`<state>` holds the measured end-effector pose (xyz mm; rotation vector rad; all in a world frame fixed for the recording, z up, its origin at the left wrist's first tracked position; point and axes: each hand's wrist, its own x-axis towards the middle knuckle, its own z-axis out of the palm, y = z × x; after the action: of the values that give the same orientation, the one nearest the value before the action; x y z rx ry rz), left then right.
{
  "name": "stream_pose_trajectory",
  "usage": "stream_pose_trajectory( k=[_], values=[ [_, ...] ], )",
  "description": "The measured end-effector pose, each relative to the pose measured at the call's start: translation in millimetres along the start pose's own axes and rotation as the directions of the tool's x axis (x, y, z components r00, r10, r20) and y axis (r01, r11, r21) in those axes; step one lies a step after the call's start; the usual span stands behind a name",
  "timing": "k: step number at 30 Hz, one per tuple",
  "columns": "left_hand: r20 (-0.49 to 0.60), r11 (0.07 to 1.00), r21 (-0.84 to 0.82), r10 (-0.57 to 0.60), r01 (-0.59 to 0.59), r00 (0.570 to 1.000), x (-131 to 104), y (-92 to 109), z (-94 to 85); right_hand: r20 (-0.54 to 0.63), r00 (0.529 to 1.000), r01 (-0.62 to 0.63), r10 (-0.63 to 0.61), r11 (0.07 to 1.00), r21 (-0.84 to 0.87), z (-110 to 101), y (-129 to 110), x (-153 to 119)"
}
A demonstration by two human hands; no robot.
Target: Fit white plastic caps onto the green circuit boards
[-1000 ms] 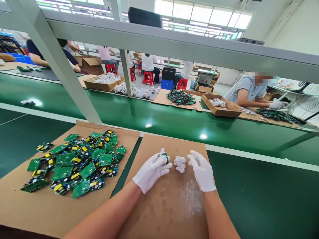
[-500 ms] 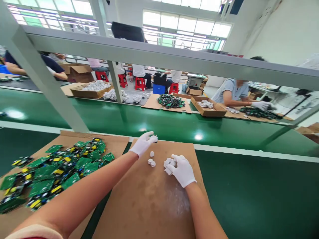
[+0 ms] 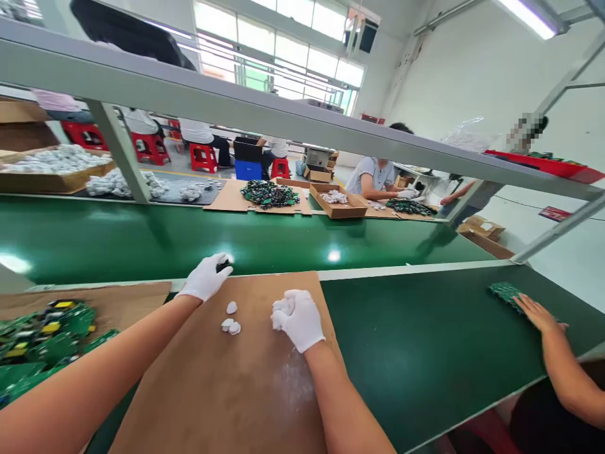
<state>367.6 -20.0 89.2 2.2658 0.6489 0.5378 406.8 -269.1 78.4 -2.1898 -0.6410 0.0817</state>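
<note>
As your forearms reach across a flat brown cardboard sheet (image 3: 212, 391), your right hand (image 3: 300, 321), in a white fabric glove, curls its fingers around a cluster of small, lumpy white pieces (image 3: 280, 308) on the sheet. Three loose white pieces (image 3: 234, 328) lie between your hands. To your left, green circuit boards (image 3: 63, 347) with yellow and black components lie heaped on a second brown cardboard sheet (image 3: 137, 296). Your left hand (image 3: 203, 279), gloved alike, closes thumb and fingers on a small black object (image 3: 222, 266), mostly hidden, near the first sheet's far left corner. To your right, a co-worker's bare hand (image 3: 537, 311) rests, fingers outstretched, on a flat green circuit-board panel (image 3: 505, 291). Beyond runs a glossy green belt (image 3: 283, 236); across it sit a mound of dark green circuit boards (image 3: 269, 194) and an open brown cardboard box (image 3: 350, 211) of white pieces. Farther back, a person in a light blue shirt (image 3: 375, 176) leans over more boards, near red plastic stools (image 3: 203, 156).
</note>
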Motion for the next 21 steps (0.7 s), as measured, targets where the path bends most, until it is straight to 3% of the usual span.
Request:
stream_pose_trajectory(
  k=[3,7,11,13,16,18,21],
  values=[
    [0.009,0.994,-0.106,-0.005,0.006,1.000,-33.5,9.8,-5.6,-0.026,0.998,0.052,-0.052,0.999,0.015,-3.7,-5.2,-5.8],
    [0.085,0.958,-0.284,-0.024,0.047,0.996,-91.2,29.1,-4.4,0.149,0.978,0.123,-0.145,0.981,0.150,4.1,-11.6,-17.5],
    [0.199,0.653,-0.730,-0.078,0.201,0.977,-133.5,45.7,-0.6,0.258,0.957,0.033,-0.130,0.937,0.349,8.2,-11.2,-21.1],
    [0.240,0.532,-0.806,-0.107,0.259,0.965,-143.1,49.8,2.9,0.267,0.960,-0.045,-0.088,0.890,0.455,3.1,-9.2,-18.3],
    [0.332,0.426,-0.834,-0.117,0.350,0.936,-147.2,52.9,13.0,0.311,0.947,-0.129,-0.076,0.798,0.588,-7.5,-9.2,-16.2],
    [0.368,0.418,-0.838,-0.043,0.351,0.929,-147.4,54.5,20.8,0.345,0.934,-0.163,-0.092,0.751,0.640,-11.3,-11.9,-18.3],
    [0.373,0.485,-0.831,0.122,0.273,0.920,-148.3,55.8,28.2,0.417,0.903,-0.249,-0.104,0.664,0.705,-9.4,-16.7,-22.9]
  ],
)
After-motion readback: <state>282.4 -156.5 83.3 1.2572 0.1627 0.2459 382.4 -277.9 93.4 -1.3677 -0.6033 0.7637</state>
